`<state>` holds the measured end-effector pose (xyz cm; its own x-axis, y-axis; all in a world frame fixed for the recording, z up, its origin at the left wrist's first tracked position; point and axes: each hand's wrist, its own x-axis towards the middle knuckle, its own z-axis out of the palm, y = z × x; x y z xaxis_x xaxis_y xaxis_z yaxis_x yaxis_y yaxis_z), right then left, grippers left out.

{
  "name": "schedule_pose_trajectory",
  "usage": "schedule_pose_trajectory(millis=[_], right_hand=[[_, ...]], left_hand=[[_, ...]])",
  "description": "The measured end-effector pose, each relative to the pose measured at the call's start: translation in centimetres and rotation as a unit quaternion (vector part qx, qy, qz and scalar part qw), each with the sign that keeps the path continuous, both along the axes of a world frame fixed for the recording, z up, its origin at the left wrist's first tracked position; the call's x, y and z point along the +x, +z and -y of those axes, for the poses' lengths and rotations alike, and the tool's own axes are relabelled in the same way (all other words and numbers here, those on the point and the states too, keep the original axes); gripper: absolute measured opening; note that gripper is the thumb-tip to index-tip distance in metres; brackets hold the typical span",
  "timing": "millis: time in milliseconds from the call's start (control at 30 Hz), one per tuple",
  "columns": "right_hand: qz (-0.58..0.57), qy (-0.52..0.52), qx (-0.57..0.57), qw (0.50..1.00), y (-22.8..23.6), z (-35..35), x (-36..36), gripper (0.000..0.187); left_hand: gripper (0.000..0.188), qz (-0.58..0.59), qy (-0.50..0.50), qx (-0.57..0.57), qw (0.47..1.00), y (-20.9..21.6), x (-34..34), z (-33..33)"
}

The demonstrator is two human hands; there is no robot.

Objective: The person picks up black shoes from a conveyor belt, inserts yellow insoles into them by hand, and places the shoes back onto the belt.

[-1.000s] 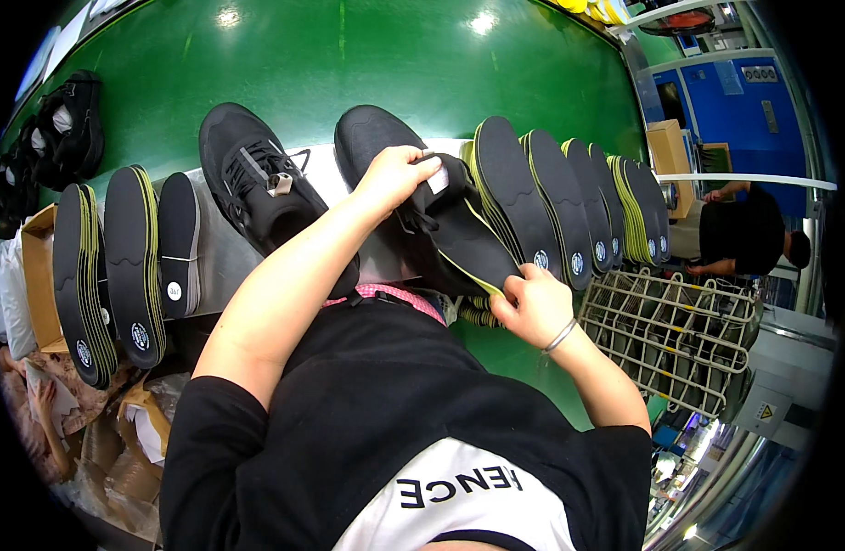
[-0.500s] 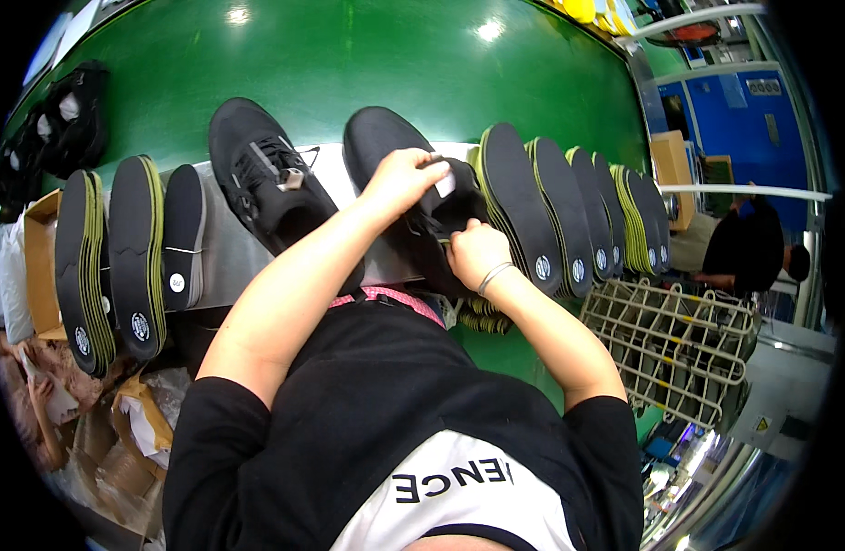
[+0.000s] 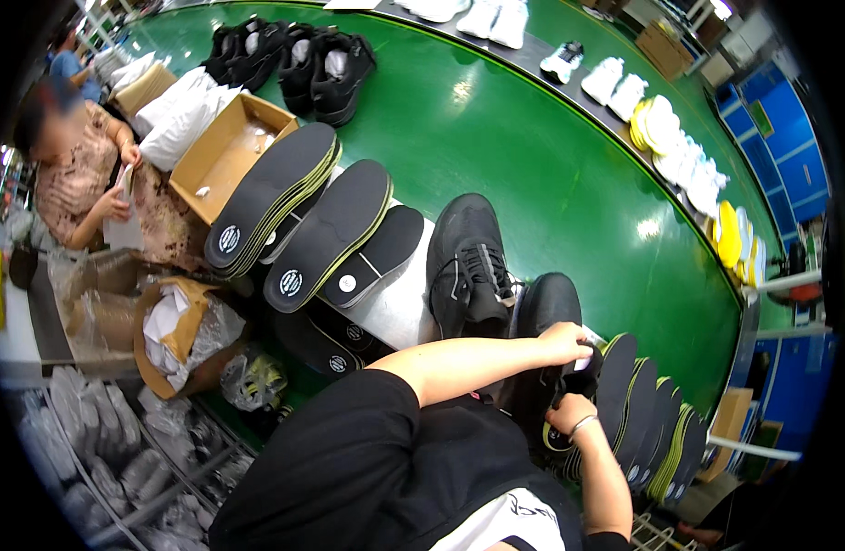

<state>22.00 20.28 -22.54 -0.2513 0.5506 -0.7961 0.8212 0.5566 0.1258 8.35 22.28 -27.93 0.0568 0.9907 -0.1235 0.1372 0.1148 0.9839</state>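
A black lace-up shoe (image 3: 546, 303) points away from me, its opening between my hands. My left hand (image 3: 564, 343) is closed on the shoe's tongue, near a white label. Lower down, at the heel opening, my right hand (image 3: 574, 413) has its fingers curled round a black insole with a yellow-green edge (image 3: 553, 439); most of that insole is hidden by the hand and shoe. Just left stands the other black shoe (image 3: 468, 253), laces on, untouched. Close to my right hand a row of stacked black insoles (image 3: 617, 372) leans along the bench.
More insole stacks (image 3: 335, 239) lie left on a metal plate (image 3: 395, 303). Behind them are an open carton (image 3: 243, 138) and black shoes (image 3: 335, 78) on the green surface (image 3: 569, 184). A person (image 3: 92, 174) sits at far left. White and yellow shoes (image 3: 661, 129) line the far belt.
My view has swung left, bringing the seated person, carton and far belt into sight. Both hands stay on the same shoe, with little visible change in their hold.
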Motion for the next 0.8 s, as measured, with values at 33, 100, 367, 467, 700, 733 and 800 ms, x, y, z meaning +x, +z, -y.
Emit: schedule_pose_trajectory(millis=[33, 100, 367, 467, 700, 733, 800], right_hand=[[0.015, -0.005, 0.037, 0.999, -0.3, 0.4, -0.2, 0.032], [-0.068, 0.035, 0.144, 0.987, -1.4, 1.6, 1.0, 0.030], [0.018, 0.083, 0.123, 0.989, -3.7, 1.1, 0.9, 0.020], [-0.030, 0.039, 0.164, 0.985, -3.6, 2.1, 1.4, 0.022], [-0.169, 0.023, -0.081, 0.982, -6.8, -3.1, 5.3, 0.034], [-0.138, -0.191, -0.179, 0.955, -6.4, -4.1, 5.3, 0.041], [-0.087, -0.124, -0.180, 0.972, -5.6, -3.9, 4.3, 0.045]], left_hand=[[0.033, 0.000, 0.005, 0.002, 1.000, 0.0, 0.1, 0.0], [0.035, 0.020, 0.008, -0.018, 1.000, 0.3, 0.1, 0.1], [0.035, -0.022, 0.049, 0.032, 0.998, -1.7, 1.6, -0.3], [0.034, -0.035, 0.044, 0.051, 0.997, -1.4, 1.7, -0.3], [0.033, -0.031, 0.021, 0.034, 0.999, -1.4, 1.9, -0.8], [0.033, -0.035, 0.017, 0.032, 0.999, -1.4, 1.8, -0.7], [0.033, -0.041, 0.010, 0.025, 0.999, -1.5, 1.8, -0.6]])
